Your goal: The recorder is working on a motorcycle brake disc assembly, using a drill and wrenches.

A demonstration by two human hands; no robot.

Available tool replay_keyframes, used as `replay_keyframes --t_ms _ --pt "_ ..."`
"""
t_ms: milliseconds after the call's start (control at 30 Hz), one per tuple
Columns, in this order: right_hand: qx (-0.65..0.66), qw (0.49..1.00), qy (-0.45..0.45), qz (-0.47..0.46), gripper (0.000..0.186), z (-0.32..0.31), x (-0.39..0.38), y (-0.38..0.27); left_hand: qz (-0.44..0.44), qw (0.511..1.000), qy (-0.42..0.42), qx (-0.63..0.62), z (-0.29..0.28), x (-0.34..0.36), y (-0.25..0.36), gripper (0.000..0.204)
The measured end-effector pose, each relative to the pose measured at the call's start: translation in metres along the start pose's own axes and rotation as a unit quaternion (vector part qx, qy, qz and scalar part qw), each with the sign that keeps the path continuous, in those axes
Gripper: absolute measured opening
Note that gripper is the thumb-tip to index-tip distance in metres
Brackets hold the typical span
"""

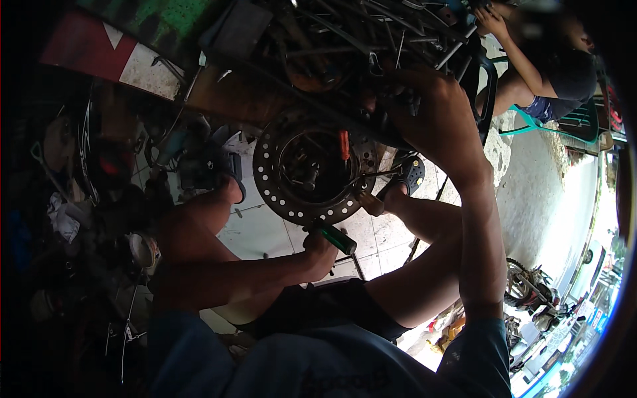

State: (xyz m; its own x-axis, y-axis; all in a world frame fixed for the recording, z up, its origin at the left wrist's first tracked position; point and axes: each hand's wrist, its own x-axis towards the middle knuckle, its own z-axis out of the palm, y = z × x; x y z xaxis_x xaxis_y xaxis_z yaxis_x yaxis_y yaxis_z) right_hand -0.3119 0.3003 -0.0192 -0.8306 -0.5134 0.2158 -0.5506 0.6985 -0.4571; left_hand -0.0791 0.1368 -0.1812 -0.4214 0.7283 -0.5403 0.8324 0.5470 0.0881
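My left hand (320, 251) is closed around a green cylindrical handle (338, 239), just in front of a round metal basin (290, 211) with a ring of holes in its rim. Loose metal parts (306, 174) lie inside the basin, and a red-orange handle (344, 144) sticks up at its right side. Reaching far up, my right hand (431, 109) is at the edge of a heap of metal tools (358, 40). Its fingers are in deep shadow, so what they touch is hidden. A brown wooden-looking handle or head (369, 203) rests at the basin's right rim.
Dark parts and a crumpled white cloth (64, 221) crowd the left. Another person (541, 73) sits at the upper right on a green chair (576, 130). Motorcycles (531, 288) stand at the right. My legs (424, 265) flank the tiled floor (265, 232).
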Motion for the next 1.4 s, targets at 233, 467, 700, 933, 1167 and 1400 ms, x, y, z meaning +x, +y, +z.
replay_keyframes --t_ms 233,467,700,933,1167,1400 --pt "-0.055 0.998 0.012 0.002 0.031 0.005 0.002 -0.003 0.017 0.993 -0.113 -0.043 0.018 0.022 0.01 0.031" --pt "0.008 1.0 -0.003 0.011 0.027 0.003 0.001 -0.004 0.017 0.989 -0.136 -0.048 0.035 0.033 0.016 0.028" --pt "0.041 0.998 0.043 0.033 0.027 -0.017 0.001 -0.003 0.0 0.993 -0.116 -0.024 0.014 0.019 0.009 0.032" --pt "-0.043 0.991 0.107 0.066 0.019 -0.05 -0.009 0.011 -0.036 0.998 -0.025 -0.041 0.029 0.026 0.003 0.02" --pt "-0.002 0.984 0.167 0.064 0.015 -0.073 -0.029 0.028 -0.035 0.992 -0.103 -0.058 0.054 0.048 0.001 0.029" --pt "-0.03 0.982 0.162 0.089 0.015 -0.075 -0.048 0.047 0.025 0.984 -0.14 -0.104 0.096 0.071 0.017 0.052"
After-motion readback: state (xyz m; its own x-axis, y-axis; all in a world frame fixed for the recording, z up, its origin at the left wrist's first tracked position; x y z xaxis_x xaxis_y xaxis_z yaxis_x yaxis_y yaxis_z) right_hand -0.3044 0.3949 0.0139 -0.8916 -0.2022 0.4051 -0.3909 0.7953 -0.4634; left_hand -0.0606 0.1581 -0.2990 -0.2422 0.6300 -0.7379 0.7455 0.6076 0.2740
